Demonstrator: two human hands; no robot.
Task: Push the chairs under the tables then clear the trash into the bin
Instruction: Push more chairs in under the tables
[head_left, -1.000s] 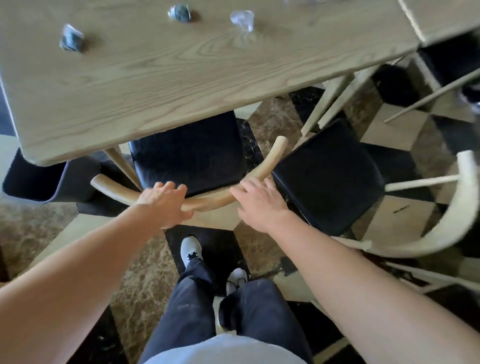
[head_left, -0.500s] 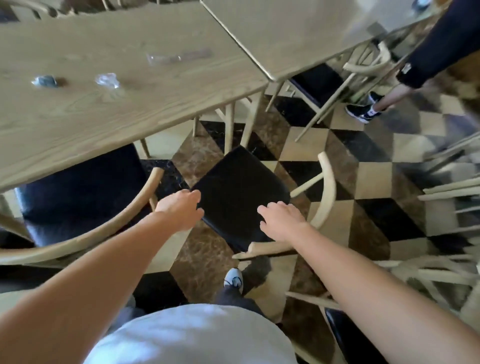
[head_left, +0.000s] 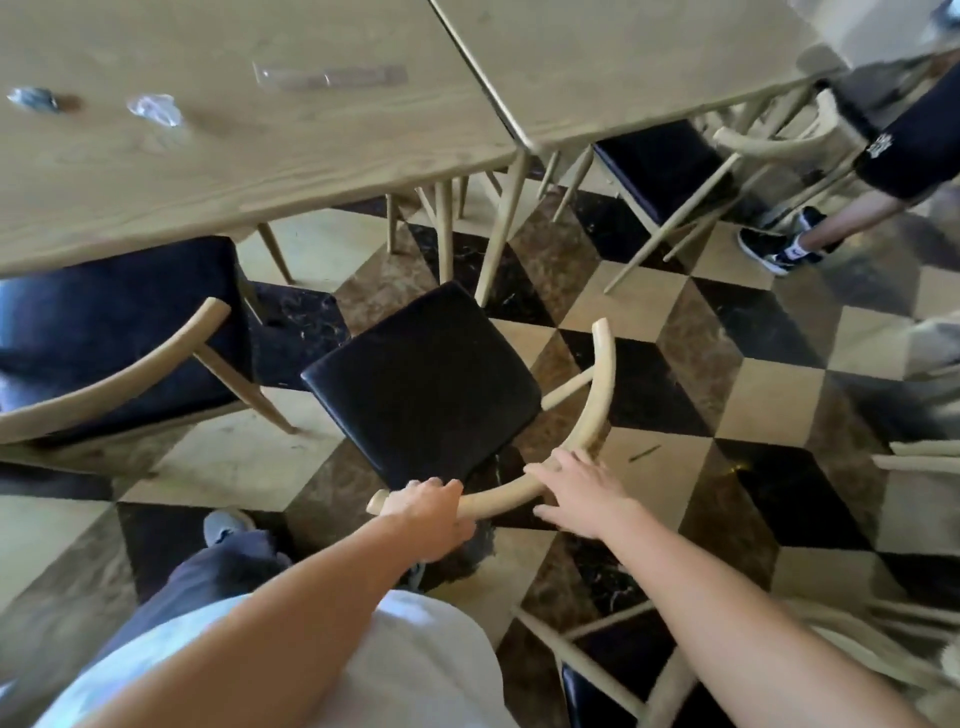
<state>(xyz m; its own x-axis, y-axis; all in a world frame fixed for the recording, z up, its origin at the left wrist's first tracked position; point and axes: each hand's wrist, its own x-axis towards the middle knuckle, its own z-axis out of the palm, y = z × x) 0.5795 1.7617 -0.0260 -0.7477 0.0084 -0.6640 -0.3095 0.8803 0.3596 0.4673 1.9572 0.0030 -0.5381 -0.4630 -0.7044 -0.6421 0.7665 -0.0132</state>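
A black-seated chair (head_left: 426, 384) with a curved pale wooden backrest (head_left: 587, 415) stands out from the wooden table (head_left: 260, 171), turned at an angle. My left hand (head_left: 428, 512) is closed around the near end of that backrest. My right hand (head_left: 576, 493) rests on the backrest a little further along, its fingers spread over the rail. A second black-seated chair (head_left: 114, 332) at the left sits partly under the table. On the tabletop lie a crumpled dark wrapper (head_left: 34, 98), a crumpled clear wrapper (head_left: 156, 110) and a flat clear plastic strip (head_left: 327, 77).
A second wooden table (head_left: 623, 67) adjoins at the right, with a chair (head_left: 660, 166) half under it. Another person's leg and dark shoe (head_left: 779, 248) stand at the far right. More chairs (head_left: 623, 670) crowd the lower right. The floor is checkered tile.
I have turned right from the left chair, which sits under the table. Both hands moved onto the angled chair's backrest; the left hand has closed on its near end.
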